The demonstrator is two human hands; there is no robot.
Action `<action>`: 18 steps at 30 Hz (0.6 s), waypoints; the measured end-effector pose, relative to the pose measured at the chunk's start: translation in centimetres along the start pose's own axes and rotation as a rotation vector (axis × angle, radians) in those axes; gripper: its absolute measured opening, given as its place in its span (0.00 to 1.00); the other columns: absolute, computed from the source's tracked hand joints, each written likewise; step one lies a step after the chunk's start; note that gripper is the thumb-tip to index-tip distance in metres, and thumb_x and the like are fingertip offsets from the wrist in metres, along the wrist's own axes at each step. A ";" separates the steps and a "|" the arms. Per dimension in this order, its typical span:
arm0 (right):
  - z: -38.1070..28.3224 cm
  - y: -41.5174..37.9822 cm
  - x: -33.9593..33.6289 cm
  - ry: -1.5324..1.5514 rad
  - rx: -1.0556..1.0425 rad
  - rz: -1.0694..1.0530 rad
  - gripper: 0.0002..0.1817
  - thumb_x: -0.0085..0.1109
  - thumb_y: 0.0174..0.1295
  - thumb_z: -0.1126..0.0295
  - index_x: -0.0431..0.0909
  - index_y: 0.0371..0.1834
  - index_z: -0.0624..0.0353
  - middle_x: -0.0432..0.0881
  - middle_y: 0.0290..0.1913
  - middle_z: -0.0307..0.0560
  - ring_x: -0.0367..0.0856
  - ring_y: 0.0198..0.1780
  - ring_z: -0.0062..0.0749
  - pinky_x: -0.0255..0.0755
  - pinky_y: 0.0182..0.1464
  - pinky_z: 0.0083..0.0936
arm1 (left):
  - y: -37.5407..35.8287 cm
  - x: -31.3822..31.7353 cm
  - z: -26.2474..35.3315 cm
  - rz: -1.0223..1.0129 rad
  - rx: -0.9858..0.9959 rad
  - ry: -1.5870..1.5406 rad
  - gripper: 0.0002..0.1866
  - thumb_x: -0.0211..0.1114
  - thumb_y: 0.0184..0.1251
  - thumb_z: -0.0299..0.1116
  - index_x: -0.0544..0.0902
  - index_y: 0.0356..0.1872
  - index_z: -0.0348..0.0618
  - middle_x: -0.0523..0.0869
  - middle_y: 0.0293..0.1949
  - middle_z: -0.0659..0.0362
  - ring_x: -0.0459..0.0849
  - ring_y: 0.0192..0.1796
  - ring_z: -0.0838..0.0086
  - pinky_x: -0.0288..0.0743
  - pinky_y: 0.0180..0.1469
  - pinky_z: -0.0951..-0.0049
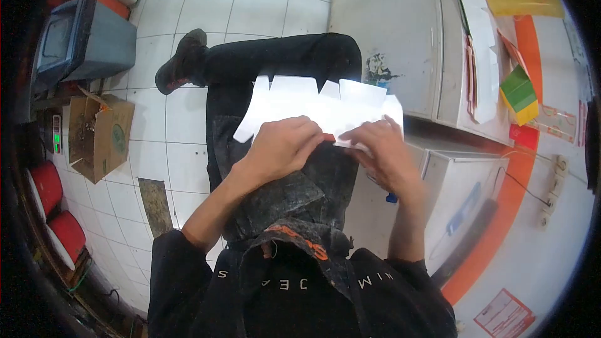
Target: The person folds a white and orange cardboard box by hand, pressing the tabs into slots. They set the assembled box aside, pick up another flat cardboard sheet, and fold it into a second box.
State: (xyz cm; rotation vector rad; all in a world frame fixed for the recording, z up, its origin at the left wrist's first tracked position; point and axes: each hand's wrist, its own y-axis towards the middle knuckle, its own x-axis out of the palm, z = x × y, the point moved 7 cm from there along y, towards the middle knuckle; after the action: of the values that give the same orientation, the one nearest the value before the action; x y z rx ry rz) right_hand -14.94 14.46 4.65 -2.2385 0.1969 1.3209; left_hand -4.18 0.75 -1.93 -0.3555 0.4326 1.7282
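A flat white cardboard box blank [294, 100] with cut flaps lies across my lap, its white face up. A small strip of its orange-red side [328, 138] shows at the near edge, between my hands. My left hand [285, 143] is closed on that near edge, thumb and fingers pressed together over the card. Further right, my right hand [380, 150] has its fingers curled over the same edge, slightly smeared by motion. Part of the blank's right end is hidden behind this hand. Below both hands is a dark, worn apron [282, 200].
At left stand a grey bin [106, 37], an open brown carton [116, 138] and red round containers [66, 238]. A white cabinet [388, 25] stands at right, with folded cards [479, 69] on it. A power strip [554, 188] hangs on the right wall.
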 end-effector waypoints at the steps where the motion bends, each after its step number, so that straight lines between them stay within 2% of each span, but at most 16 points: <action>1: 0.0 0.0 1.2 0.055 -0.022 -0.026 0.09 0.63 0.73 0.71 0.86 0.53 0.51 0.88 0.46 0.43 0.84 0.54 0.44 0.59 0.80 0.56 | -0.1 0.5 -0.1 -0.026 0.013 0.045 0.07 0.71 0.75 0.35 0.89 0.44 0.42 0.90 0.37 0.55 0.90 0.36 0.60 0.82 0.39 0.63; 2: 0.7 0.1 2.1 0.058 -0.020 -0.028 0.09 0.63 0.73 0.71 0.86 0.53 0.51 0.88 0.46 0.43 0.84 0.54 0.44 0.59 0.80 0.56 | -0.1 0.7 -0.4 -0.029 0.011 0.044 0.07 0.71 0.75 0.35 0.89 0.44 0.42 0.90 0.37 0.55 0.90 0.36 0.60 0.82 0.39 0.63; 4: 2.2 0.7 3.1 0.179 0.037 -0.003 0.08 0.67 0.72 0.67 0.87 0.48 0.56 0.88 0.38 0.48 0.86 0.44 0.50 0.71 0.71 0.50 | -0.4 1.6 -1.2 -0.145 -0.032 0.085 0.07 0.70 0.74 0.35 0.89 0.44 0.42 0.90 0.38 0.55 0.90 0.38 0.59 0.82 0.42 0.61; 5: 2.2 0.9 3.1 0.181 0.034 -0.004 0.08 0.67 0.72 0.67 0.87 0.48 0.56 0.88 0.38 0.48 0.86 0.44 0.50 0.71 0.71 0.50 | -0.4 1.6 -1.5 -0.143 -0.034 0.087 0.07 0.70 0.74 0.35 0.89 0.44 0.42 0.90 0.38 0.55 0.90 0.38 0.59 0.82 0.42 0.61; 7: 3.3 0.7 3.8 0.310 0.216 -0.096 0.12 0.70 0.71 0.62 0.87 0.46 0.60 0.88 0.34 0.53 0.87 0.39 0.49 0.79 0.57 0.42 | -0.4 1.6 -1.4 -0.133 0.028 0.042 0.08 0.71 0.74 0.36 0.89 0.44 0.43 0.90 0.39 0.55 0.90 0.41 0.59 0.82 0.45 0.58; 8: 3.2 0.7 3.8 0.309 0.217 -0.098 0.12 0.70 0.71 0.62 0.87 0.46 0.60 0.88 0.34 0.53 0.87 0.39 0.49 0.79 0.57 0.42 | -0.3 1.9 -1.5 -0.133 0.026 0.041 0.08 0.71 0.74 0.36 0.89 0.44 0.43 0.90 0.39 0.55 0.90 0.41 0.59 0.82 0.45 0.58; 10: 3.1 0.8 4.1 0.506 0.253 -0.105 0.14 0.71 0.71 0.60 0.87 0.47 0.62 0.91 0.38 0.53 0.89 0.41 0.43 0.80 0.47 0.36 | 0.1 2.5 -1.1 -0.074 0.097 -0.051 0.09 0.71 0.75 0.38 0.89 0.44 0.43 0.90 0.38 0.54 0.89 0.43 0.58 0.82 0.46 0.58; 13: 3.6 1.0 5.1 0.543 0.283 -0.145 0.15 0.71 0.72 0.62 0.87 0.49 0.64 0.92 0.40 0.54 0.90 0.41 0.38 0.81 0.48 0.36 | 0.4 4.1 -2.5 -0.136 -0.008 -0.057 0.10 0.71 0.74 0.39 0.89 0.44 0.43 0.90 0.37 0.53 0.89 0.44 0.58 0.82 0.46 0.58; 17: 4.1 0.5 5.7 0.613 0.259 -0.090 0.14 0.70 0.72 0.64 0.86 0.49 0.66 0.92 0.40 0.55 0.91 0.42 0.38 0.81 0.48 0.39 | 0.8 4.7 -2.8 -0.181 -0.039 -0.073 0.10 0.72 0.74 0.39 0.89 0.45 0.43 0.90 0.38 0.52 0.89 0.43 0.58 0.82 0.46 0.58; 18: 4.0 0.5 5.8 0.601 0.272 -0.064 0.14 0.70 0.72 0.65 0.85 0.48 0.66 0.91 0.39 0.56 0.91 0.42 0.41 0.82 0.47 0.40 | 0.8 4.9 -2.8 -0.178 -0.045 -0.081 0.10 0.71 0.74 0.38 0.88 0.45 0.42 0.90 0.37 0.52 0.89 0.42 0.58 0.82 0.46 0.58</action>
State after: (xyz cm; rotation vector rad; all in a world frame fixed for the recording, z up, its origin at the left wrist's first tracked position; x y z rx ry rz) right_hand -15.27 16.84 -2.02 -2.3121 0.4805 0.5162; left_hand -5.91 3.52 -6.59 -0.3448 0.2952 1.5742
